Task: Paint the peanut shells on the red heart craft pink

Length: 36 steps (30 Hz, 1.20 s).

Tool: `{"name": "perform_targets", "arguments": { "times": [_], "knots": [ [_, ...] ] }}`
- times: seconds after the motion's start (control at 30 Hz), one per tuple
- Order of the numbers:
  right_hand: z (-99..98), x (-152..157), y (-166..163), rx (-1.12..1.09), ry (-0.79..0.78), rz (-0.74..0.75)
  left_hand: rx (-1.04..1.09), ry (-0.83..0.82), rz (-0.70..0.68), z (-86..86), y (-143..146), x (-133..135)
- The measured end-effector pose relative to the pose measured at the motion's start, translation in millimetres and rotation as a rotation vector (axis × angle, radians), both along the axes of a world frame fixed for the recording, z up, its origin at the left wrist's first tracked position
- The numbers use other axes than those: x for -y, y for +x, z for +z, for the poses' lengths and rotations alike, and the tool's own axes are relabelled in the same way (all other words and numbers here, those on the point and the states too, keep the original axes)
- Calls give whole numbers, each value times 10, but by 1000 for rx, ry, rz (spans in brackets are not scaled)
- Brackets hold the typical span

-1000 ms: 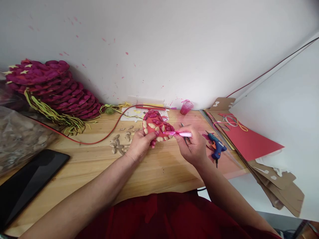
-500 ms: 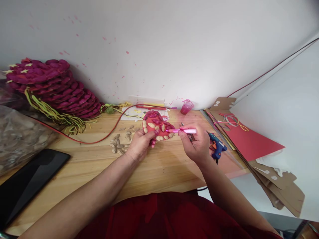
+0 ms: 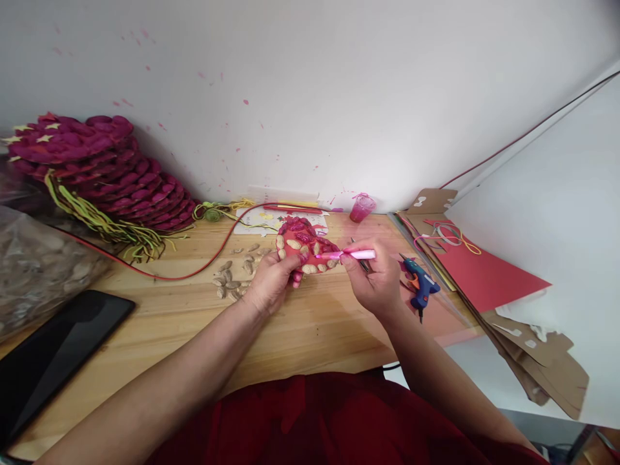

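My left hand (image 3: pixel 275 278) grips the near left edge of a red heart-shaped piece (image 3: pixel 310 258) covered with peanuts, its thumb on top. Peanuts at the far side are painted magenta; those along the left and near rim are bare tan. My right hand (image 3: pixel 375 274) is closed on a paintbrush (image 3: pixel 361 254) with a pale pink handle, and the pink bristle end reaches over the middle of the heart. Whether the tip touches the surface is hard to tell. Several loose peanuts (image 3: pixel 232 284) lie on the table left of my left hand.
A cup of magenta paint (image 3: pixel 362 208) stands by the wall. A blue glue gun (image 3: pixel 423 287) lies right of my right hand, near red card (image 3: pixel 479 268) and cardboard (image 3: pixel 547 368). On the left are stacked magenta peanut pieces (image 3: pixel 111 174), a bag of peanuts (image 3: pixel 39 271) and a phone (image 3: pixel 62 361).
My right hand has shifted slightly left, bringing the brush tip further over the heart. My left hand and the heart stay nearly in place.
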State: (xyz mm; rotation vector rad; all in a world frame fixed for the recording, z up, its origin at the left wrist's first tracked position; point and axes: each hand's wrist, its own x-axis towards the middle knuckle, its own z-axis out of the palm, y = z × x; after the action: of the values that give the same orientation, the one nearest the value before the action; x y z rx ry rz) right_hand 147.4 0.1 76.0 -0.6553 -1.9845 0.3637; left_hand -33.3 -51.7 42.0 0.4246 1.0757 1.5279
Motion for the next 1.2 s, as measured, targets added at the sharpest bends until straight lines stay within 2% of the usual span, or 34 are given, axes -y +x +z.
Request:
{"name": "perform_targets", "arguments": {
  "times": [0.13, 0.3, 0.57, 0.67, 0.8, 1.0, 1.2],
  "knots": [
    [-11, -44, 5, -14, -18, -35, 22, -22, -5, 7, -6, -9],
    [-18, -71, 0, -7, -55, 30, 48, -20, -12, 10, -9, -5],
    [3, -81, -3, -27, -18, 37, 38, -17, -25, 21, -12, 8],
    [5, -77, -13, 0, -19, 43, 21, -20, -25, 27, -12, 12],
    [26, -88, -18, 4, 17, -25, 3, -25, -21, 18, -11, 3],
    [53, -31, -43, 60, 38, 32, -41, -20, -18, 6, 1, -2],
    [62, -11, -78, 50, 77, -39, -167, 34, 10, -48, -5, -6]
  ]
}}
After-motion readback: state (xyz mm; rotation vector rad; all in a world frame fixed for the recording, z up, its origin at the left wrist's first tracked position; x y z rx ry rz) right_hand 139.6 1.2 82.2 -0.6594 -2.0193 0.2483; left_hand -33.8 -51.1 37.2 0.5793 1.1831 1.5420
